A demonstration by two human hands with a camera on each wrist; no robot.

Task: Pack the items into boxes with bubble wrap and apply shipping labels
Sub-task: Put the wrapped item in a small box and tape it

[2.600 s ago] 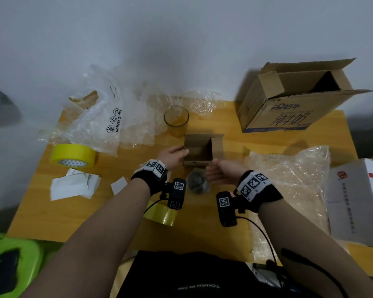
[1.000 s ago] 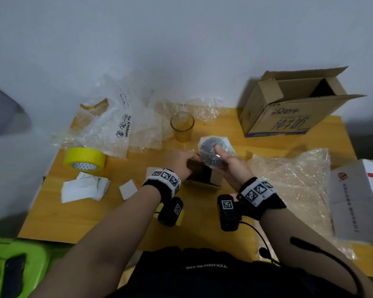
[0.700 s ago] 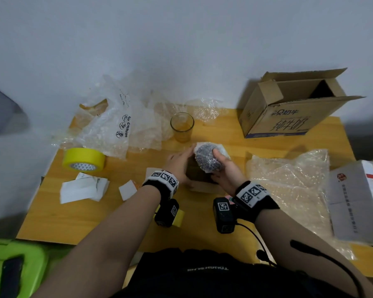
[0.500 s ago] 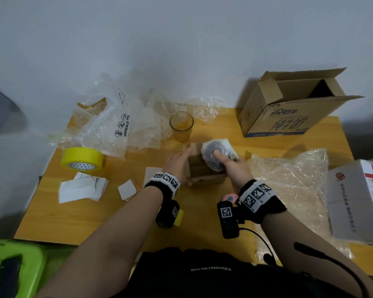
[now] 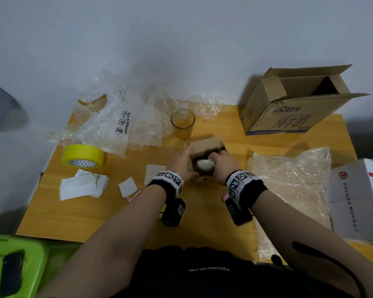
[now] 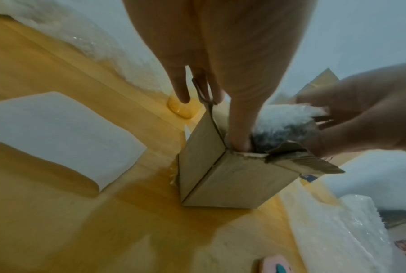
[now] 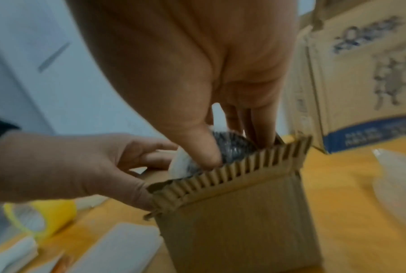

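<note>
Pushing down with our right hand (image 5: 222, 164), we have the bubble-wrapped scrubber (image 5: 204, 164) sitting in the open top of the small cardboard box (image 5: 205, 147), thumb and fingers curled around the bundle and clamped on it. From the right wrist view the thumb presses the wrap just behind the torn corrugated flap (image 7: 232, 171), and the grey metal mesh shows through the plastic. Our left hand (image 5: 182, 161) steadies the box: fingers lie straight along its left wall, thumb tip hooked over the near rim, so it grips the box wall between them. The box stands upright on the wooden table (image 5: 91, 211), just in front of the glass (image 5: 182, 123). Off to the left we see 1 roll of yellow tape (image 5: 82, 155) and white label sheets (image 5: 82, 186); bubble wrap (image 5: 293, 177) lies to the right, near the large open carton (image 5: 293, 110).
</note>
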